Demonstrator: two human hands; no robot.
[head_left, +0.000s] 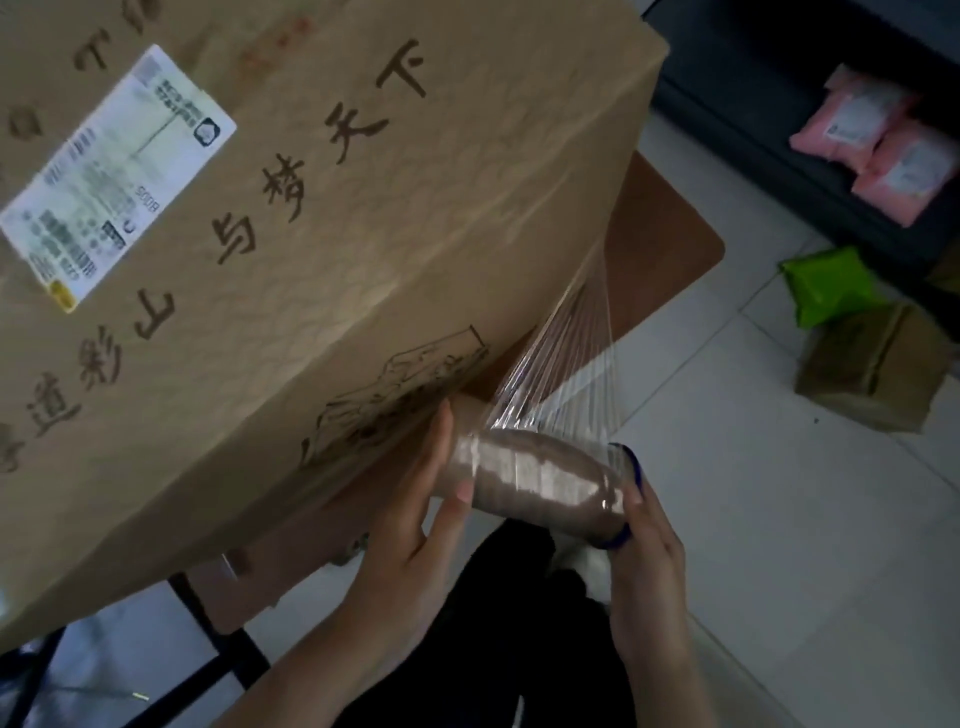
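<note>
Dark clothing (519, 649) of the person fills the 6 o'clock edge, with both forearms rising from it.

**Grip.** The left hand (415, 509) holds the 10 o'clock end of the stretch-film roll (540, 480), thumb pressed on the roll face and fingers extended behind the end. The right hand (649, 551) is curled round the 4 o'clock end. A blue edge shows there; cap or painted nails cannot be told.

**Position.** The roll is held in the air just beside the lower corner of the large cardboard box (363, 234). Its long axis runs from 10 to 4 o'clock.

**Governing relation.** A fan of clear film (566, 353) runs taut from the roll toward 12 o'clock and narrows onto the box's corner edge. The box lies at 10 to 11 o'clock from the fingers, so the left hand is the nearer one. Judgement: the wrap in hand calls for carrying the roll round the corner with the axis parallel to that edge, both ends turning evenly. Slack or a tilted axis would likely rope the film.

**Markings.**
- Brush-style characters printed on the box include 山, 与 and 天下; the rest are unclear.
- A white shipping label (117, 176) carries barcodes and blurred text.

**Support.** The box stands on a brown table (670, 234).

**Surroundings.** Pink parcels (857, 140) lie at 2 o'clock.
</note>
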